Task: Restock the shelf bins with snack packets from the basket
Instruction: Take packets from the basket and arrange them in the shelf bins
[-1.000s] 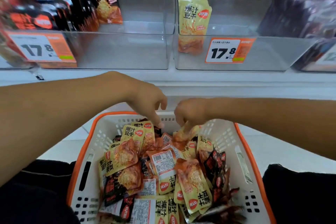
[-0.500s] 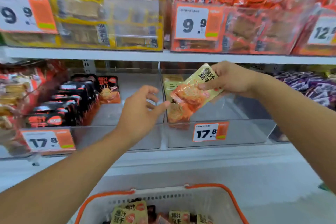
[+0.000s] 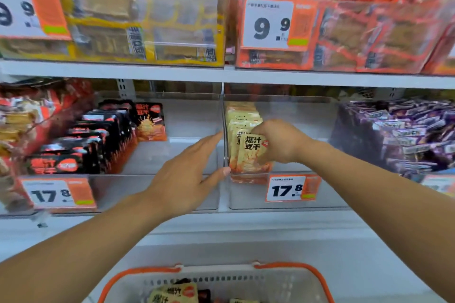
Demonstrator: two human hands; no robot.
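My right hand (image 3: 280,141) grips a yellow-and-orange snack packet (image 3: 252,152) upright at the front of a row of like packets (image 3: 242,115) inside the clear right-hand shelf bin (image 3: 295,194). My left hand (image 3: 187,170) is flat with fingers straight, its fingertips touching the clear divider between the two bins. The left-hand bin (image 3: 157,192) holds black packets (image 3: 83,140) in rows along its left side. The white basket with an orange rim (image 3: 278,268) sits at the bottom edge, with a few yellow packets (image 3: 174,293) showing inside.
Orange price tags reading 17.8 (image 3: 290,188) hang on both bin fronts. A bin of purple packets (image 3: 406,130) stands to the right. The upper shelf (image 3: 221,74) carries bins of yellow and red packs tagged 9.9. A white ledge runs below the bins.
Both hands rose from the basket to the shelf. My right hand carried the yellow packet down into the right bin's row, and my left hand reached forward to the divider.
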